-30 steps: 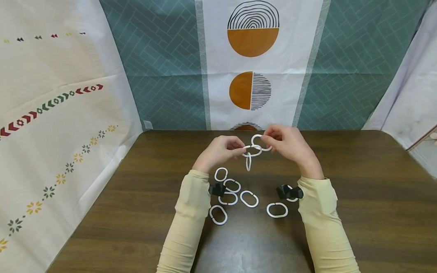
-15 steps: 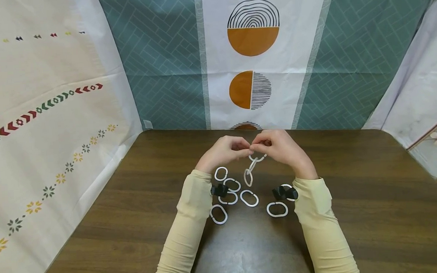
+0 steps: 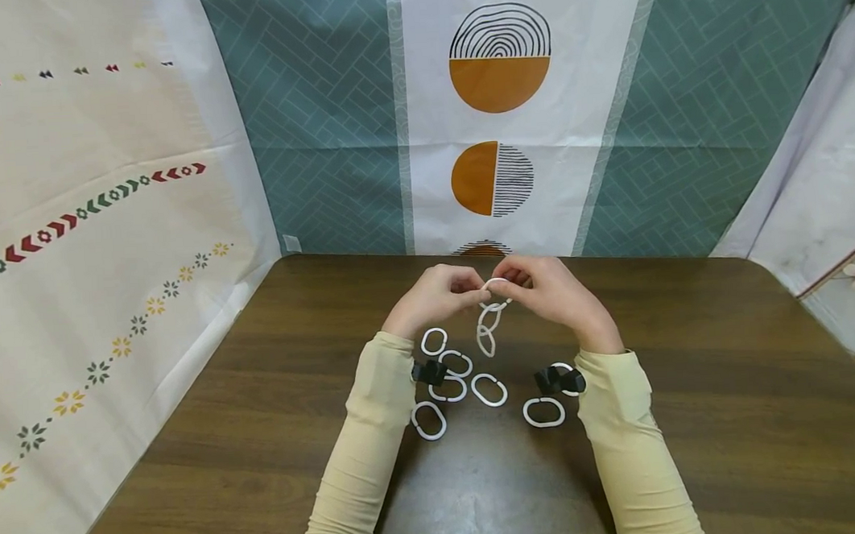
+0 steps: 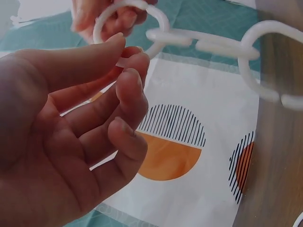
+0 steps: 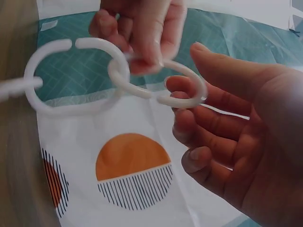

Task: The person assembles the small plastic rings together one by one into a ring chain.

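White oval shower curtain rings, each with a small gap, are linked into a short hanging chain. My left hand [image 3: 436,299] pinches the top ring [image 4: 159,19] between thumb and index finger. A middle ring [image 5: 102,42] passes through it, and a lower ring [image 4: 244,64] hangs from that one. At the top ring's other end is my right hand [image 3: 556,296]. In the right wrist view its thumb stands apart from the fingers, the ring's end lying between them. Whether those fingers touch the ring I cannot tell.
Several loose rings lie on the brown wooden table [image 3: 262,437], mostly near the left forearm. One loose ring [image 3: 545,425] lies nearer the right forearm, with another partly hidden by the black wrist camera [image 3: 559,379]. A patterned cloth [image 3: 319,144] hangs behind the table.
The right hand has come in from the right to meet the left. The linked rings, earlier spread between both hands, now hang below them. The top ring shows again between the fingertips.
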Demonstrator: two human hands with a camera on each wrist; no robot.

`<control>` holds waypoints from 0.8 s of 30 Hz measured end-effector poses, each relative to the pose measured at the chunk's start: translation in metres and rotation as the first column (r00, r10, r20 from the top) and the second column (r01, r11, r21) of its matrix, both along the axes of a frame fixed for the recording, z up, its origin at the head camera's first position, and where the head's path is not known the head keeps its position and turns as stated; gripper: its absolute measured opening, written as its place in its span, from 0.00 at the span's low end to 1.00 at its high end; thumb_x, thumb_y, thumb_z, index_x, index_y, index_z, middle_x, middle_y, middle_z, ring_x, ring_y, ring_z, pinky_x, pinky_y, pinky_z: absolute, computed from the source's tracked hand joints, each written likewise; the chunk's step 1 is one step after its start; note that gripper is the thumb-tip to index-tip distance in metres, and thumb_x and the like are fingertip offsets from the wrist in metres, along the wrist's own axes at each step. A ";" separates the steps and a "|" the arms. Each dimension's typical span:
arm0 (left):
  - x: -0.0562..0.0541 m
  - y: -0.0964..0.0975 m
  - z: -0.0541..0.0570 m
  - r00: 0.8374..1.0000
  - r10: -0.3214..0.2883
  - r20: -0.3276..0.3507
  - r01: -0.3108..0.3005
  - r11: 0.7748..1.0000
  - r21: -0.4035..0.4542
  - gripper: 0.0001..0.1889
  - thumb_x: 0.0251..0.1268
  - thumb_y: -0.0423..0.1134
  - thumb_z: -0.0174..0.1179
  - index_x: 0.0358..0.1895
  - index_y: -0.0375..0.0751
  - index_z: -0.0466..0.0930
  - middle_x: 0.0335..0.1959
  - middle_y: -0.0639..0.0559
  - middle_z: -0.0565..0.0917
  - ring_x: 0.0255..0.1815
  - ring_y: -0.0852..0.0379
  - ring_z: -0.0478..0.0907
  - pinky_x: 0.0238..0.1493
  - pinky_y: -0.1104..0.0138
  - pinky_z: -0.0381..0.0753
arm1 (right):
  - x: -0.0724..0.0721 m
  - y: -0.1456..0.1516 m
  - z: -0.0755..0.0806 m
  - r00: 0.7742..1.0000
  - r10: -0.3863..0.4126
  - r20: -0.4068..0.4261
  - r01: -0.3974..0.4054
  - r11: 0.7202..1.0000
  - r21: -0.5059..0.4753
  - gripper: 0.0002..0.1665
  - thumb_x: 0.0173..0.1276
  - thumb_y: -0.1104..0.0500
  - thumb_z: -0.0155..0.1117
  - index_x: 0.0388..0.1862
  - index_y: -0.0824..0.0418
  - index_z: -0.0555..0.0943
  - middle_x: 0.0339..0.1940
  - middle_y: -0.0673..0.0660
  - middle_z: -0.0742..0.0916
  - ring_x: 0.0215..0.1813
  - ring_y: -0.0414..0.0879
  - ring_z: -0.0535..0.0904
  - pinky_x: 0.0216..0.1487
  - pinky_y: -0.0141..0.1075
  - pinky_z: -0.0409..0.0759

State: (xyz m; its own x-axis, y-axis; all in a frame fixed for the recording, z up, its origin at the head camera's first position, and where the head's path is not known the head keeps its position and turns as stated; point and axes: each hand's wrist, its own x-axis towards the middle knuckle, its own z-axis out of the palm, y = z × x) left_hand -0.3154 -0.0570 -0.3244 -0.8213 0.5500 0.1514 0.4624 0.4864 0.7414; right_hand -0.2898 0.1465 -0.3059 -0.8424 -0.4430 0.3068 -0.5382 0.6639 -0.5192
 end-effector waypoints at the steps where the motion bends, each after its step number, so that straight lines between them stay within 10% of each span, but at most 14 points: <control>1: -0.001 -0.001 0.000 1.000 0.016 0.008 -0.016 1.000 0.004 0.07 0.67 0.41 0.61 0.38 0.42 0.84 0.33 0.42 0.85 0.32 0.49 0.80 0.33 0.70 0.76 | 0.000 0.001 0.000 1.000 -0.010 0.008 0.010 1.000 0.000 0.10 0.69 0.54 0.63 0.41 0.60 0.82 0.35 0.56 0.88 0.39 0.48 0.82 0.45 0.41 0.79; 8: -0.006 -0.013 0.000 0.990 0.136 0.033 -0.137 0.989 0.055 0.08 0.66 0.41 0.62 0.35 0.39 0.83 0.27 0.41 0.84 0.24 0.58 0.77 0.30 0.70 0.74 | -0.004 0.010 -0.003 0.998 -0.022 0.055 0.019 0.999 0.046 0.09 0.68 0.57 0.63 0.43 0.61 0.81 0.37 0.57 0.87 0.41 0.49 0.83 0.47 0.43 0.79; 15: -0.007 -0.023 0.003 0.985 0.169 0.037 -0.172 0.980 0.097 0.10 0.67 0.43 0.61 0.35 0.38 0.82 0.24 0.43 0.81 0.31 0.45 0.79 0.34 0.68 0.73 | 0.001 0.005 -0.002 0.980 0.153 0.127 -0.165 0.983 0.086 0.06 0.65 0.60 0.66 0.41 0.58 0.82 0.35 0.51 0.87 0.39 0.43 0.83 0.44 0.39 0.79; 24: -0.008 -0.029 0.001 0.984 0.162 0.076 -0.173 0.971 0.167 0.11 0.67 0.42 0.61 0.34 0.35 0.82 0.22 0.46 0.80 0.36 0.35 0.80 0.37 0.66 0.74 | 0.009 -0.008 -0.018 0.883 0.403 0.241 -0.455 0.860 0.230 0.14 0.61 0.62 0.69 0.45 0.59 0.80 0.40 0.52 0.84 0.42 0.45 0.81 0.45 0.37 0.80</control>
